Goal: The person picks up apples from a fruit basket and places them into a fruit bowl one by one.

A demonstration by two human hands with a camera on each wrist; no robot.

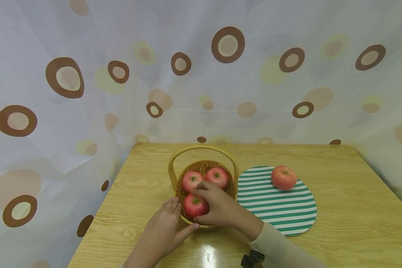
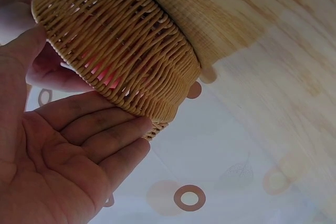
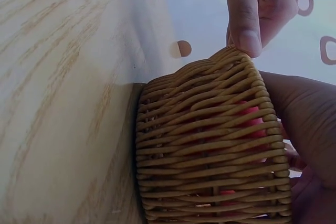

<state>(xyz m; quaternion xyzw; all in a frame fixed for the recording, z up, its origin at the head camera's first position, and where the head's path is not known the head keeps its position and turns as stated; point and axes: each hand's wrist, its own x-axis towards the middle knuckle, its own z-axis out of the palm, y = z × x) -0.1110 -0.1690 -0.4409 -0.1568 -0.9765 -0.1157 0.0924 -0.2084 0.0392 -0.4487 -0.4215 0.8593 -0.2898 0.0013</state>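
Note:
A wicker basket (image 1: pixel 206 163) with an arched handle stands on the table and holds three red apples. Inside it, my right hand (image 1: pixel 222 206) curls its fingers and thumb round the front apple (image 1: pixel 191 206). Behind lie the left apple (image 1: pixel 190 180) and the right apple (image 1: pixel 217 177). My left hand (image 1: pixel 162 230) rests against the basket's left front, thumb at the rim. In the left wrist view its fingers (image 2: pixel 113 135) lie nearly straight along the woven side. Through the weave in the right wrist view, some red apple skin shows; the grip itself is mostly hidden there.
Right of the basket lies an oval placemat (image 1: pixel 278 212) with green and white stripes. Another apple (image 1: pixel 284 178) sits near its upper right edge. The wooden table (image 1: pixel 348 208) is bordered by a patterned curtain (image 1: pixel 201 85) at the back and sides.

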